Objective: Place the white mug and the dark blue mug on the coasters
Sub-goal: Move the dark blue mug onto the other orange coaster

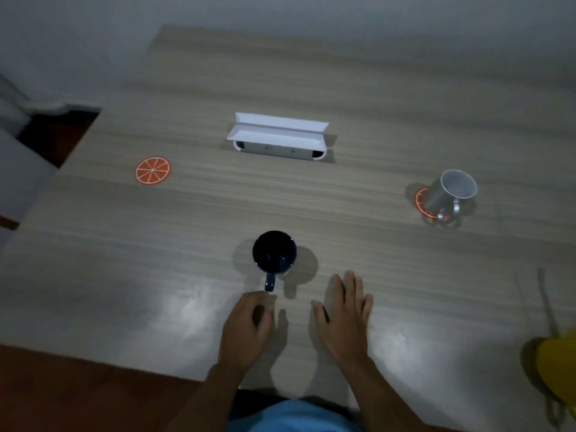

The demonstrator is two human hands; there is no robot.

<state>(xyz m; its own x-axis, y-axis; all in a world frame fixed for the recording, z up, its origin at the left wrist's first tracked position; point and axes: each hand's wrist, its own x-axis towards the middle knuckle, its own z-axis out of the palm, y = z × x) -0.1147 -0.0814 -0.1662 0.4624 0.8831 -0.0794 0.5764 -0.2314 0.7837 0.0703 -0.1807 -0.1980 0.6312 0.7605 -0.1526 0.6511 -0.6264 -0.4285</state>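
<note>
Two ceramic mugs are counted on the pale wood-grain tabletop: one glossy dark blue mug and one white mug. Two round orange-slice coasters are seen: one bare coaster at the left and one coaster partly covered by the white mug at the right. One white folded-card box is counted in the middle. Two bare hands are counted, one left hand and one right hand. One yellow object, cut off by the right edge, is seen.
</note>
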